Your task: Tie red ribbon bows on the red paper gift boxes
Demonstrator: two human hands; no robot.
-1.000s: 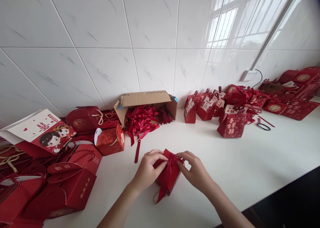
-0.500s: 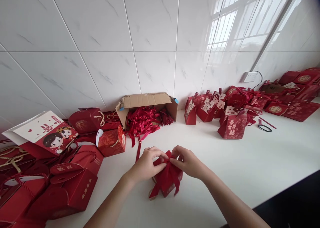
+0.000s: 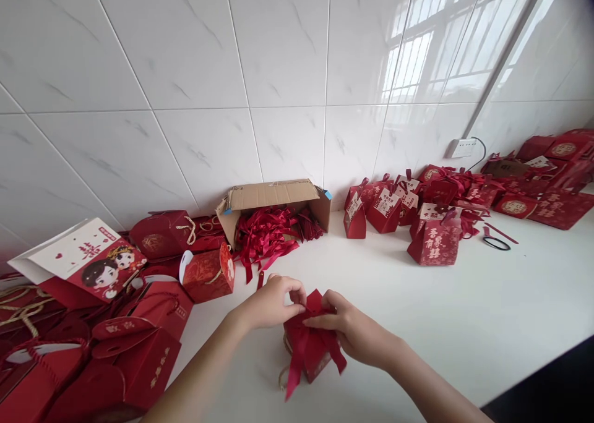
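Observation:
A small red gift box point(image 3: 314, 358) stands on the white counter point(image 3: 464, 311) in front of me. A red ribbon point(image 3: 301, 355) is wound round its top and its ends hang down the front. My left hand point(image 3: 271, 299) pinches the ribbon at the box's top from the left. My right hand point(image 3: 348, 324) pinches the ribbon from the right, fingers closed. The two hands almost touch above the box. A thin cord handle point(image 3: 281, 378) sticks out at the box's lower left.
An open cardboard box point(image 3: 273, 197) full of red ribbons lies against the tiled wall. Finished small red boxes point(image 3: 434, 240) cluster at the right. Larger red boxes point(image 3: 139, 349) and a cartoon-printed box point(image 3: 88, 262) crowd the left. A black ring point(image 3: 495, 243) lies at right.
Both hands have shifted on the ribbon and drawn closer together over the box top. The ribbon ends now hang lower down the front. The view has tilted slightly.

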